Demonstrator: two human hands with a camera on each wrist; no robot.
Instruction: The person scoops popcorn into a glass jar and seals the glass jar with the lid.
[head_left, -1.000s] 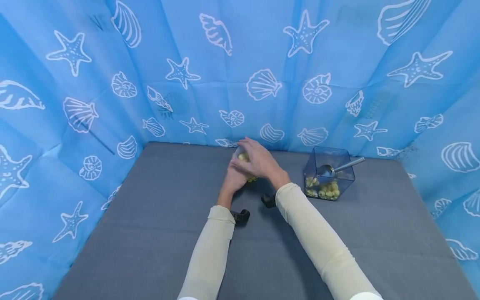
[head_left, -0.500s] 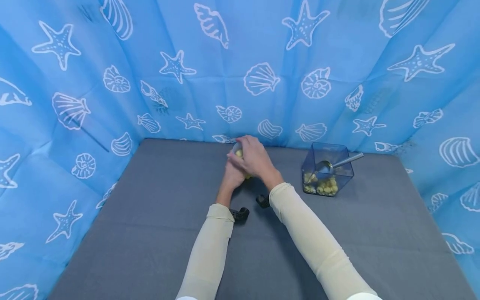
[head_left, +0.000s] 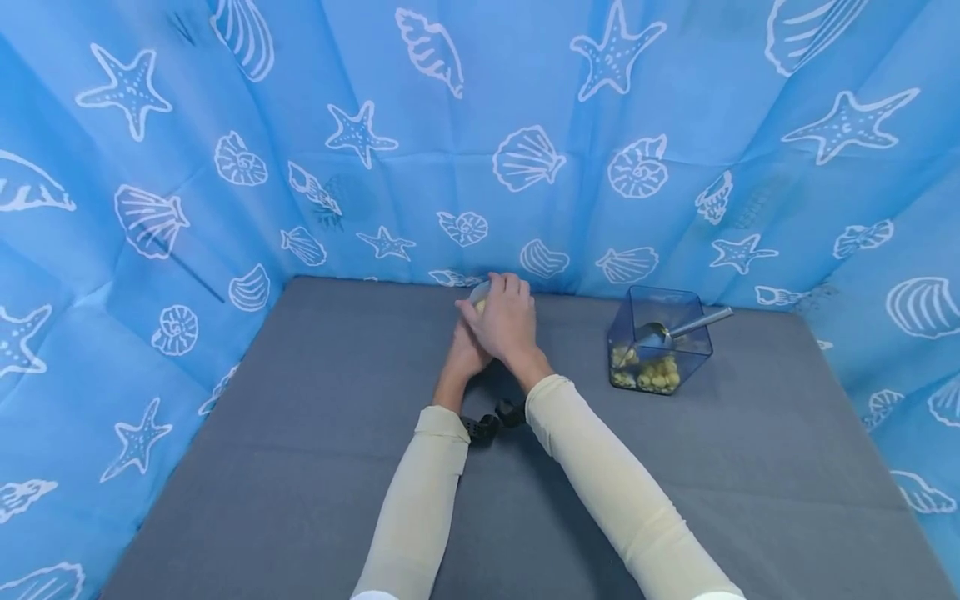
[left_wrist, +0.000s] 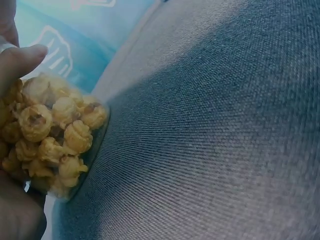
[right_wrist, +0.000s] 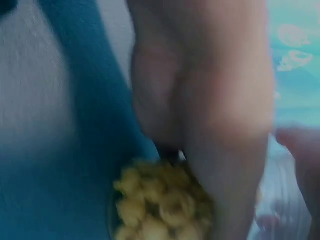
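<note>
In the head view, my left hand (head_left: 467,348) grips a clear plastic jar of yellow popcorn (left_wrist: 57,137) at the back middle of the table. Over the jar's top lies my right hand (head_left: 507,321), thumb on the near left side and fingers over the far side. The two hands touch or overlap, and mostly hide the jar (head_left: 480,292). In the left wrist view the jar tilts close to the grey cloth. Popcorn (right_wrist: 160,205) and a clear ridged round part (right_wrist: 280,200) show blurred in the right wrist view; whether that part is a separate lid I cannot tell.
Right of the hands stands a transparent blue square bin (head_left: 660,342) with popcorn at its bottom. A metal scoop (head_left: 678,327) leans in it, handle past the rim. Grey cloth (head_left: 337,458) covers the table; a blue shell-print curtain (head_left: 450,167) hangs behind and at the sides.
My right hand has turned on the jar's top, its fingers swinging from leftward to pointing away, and its wrist has come left toward the left wrist. My left hand stays nearly still around the jar.
</note>
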